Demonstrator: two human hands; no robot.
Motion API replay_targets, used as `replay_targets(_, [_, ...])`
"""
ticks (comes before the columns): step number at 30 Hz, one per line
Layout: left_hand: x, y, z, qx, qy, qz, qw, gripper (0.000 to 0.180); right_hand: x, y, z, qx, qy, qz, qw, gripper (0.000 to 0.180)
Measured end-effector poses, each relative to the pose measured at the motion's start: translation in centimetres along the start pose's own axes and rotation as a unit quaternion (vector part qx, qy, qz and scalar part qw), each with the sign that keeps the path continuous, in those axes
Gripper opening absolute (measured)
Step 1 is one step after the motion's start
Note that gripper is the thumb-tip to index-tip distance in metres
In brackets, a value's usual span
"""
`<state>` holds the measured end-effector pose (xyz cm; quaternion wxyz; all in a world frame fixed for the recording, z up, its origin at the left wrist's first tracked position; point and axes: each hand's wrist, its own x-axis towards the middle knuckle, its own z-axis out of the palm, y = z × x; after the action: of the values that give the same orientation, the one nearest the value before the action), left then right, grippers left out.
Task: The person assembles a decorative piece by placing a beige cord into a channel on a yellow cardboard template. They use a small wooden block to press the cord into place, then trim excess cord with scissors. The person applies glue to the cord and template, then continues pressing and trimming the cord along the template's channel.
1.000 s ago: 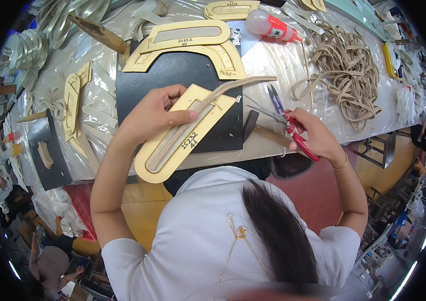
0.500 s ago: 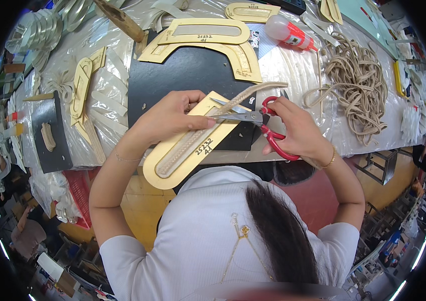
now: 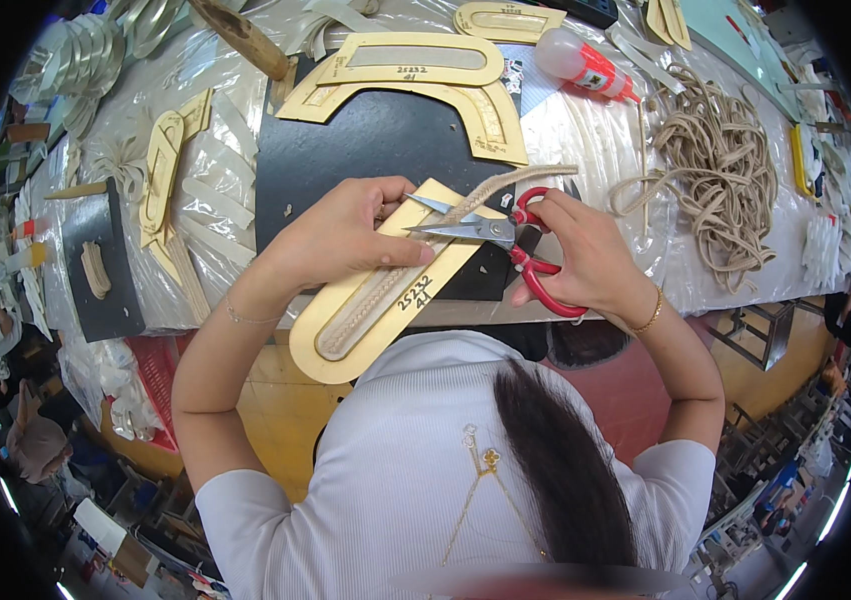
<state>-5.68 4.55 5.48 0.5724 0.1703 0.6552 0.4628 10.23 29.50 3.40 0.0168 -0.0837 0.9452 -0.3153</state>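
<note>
My left hand (image 3: 370,240) grips a pale yellow template board (image 3: 323,365) with a long rounded slot, its thumb on the front face. Along the slot lies a beige braided cord (image 3: 370,305), whose free end sticks out past the board's upper right. With my right hand (image 3: 580,245) I hold red-handled scissors (image 3: 490,230), fingers in the loops. Their blades are spread, one on either side of the cord near the board's top end. Whether the blades touch the cord, I cannot tell.
A black mat (image 3: 345,150) carries more yellow templates (image 3: 415,62). At right lies a heap of beige cord (image 3: 715,180), with a red-and-clear squeeze bottle (image 3: 585,65) beyond. A wooden stick (image 3: 240,35) stands at the far left of the mat. A red basket (image 3: 155,385) is below the table's left edge.
The scissor blades have opened wider and now straddle the cord. The board has shifted slightly down and right with my left hand.
</note>
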Motion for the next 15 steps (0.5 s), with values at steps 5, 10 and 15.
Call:
replay_targets(5, [0.2, -0.1, 0.1, 0.017, -0.006, -0.002, 1.0, 0.037, -0.2, 0.5, 0.1, 0.001, -0.016, 0.025, 1.0, 0.072])
replay_targets(10, [0.2, -0.1, 0.1, 0.01, -0.013, -0.002, 1.0, 0.037, -0.4, 1.0, 0.6, 0.011, -0.033, 0.036, 0.999, 0.066])
replay_targets(15, [0.1, -1.0, -0.1, 0.071, 0.0, 0.011, 0.997, 0.038, -0.9, 1.5, 1.5, 0.032, -0.012, 0.011, 0.999, 0.062])
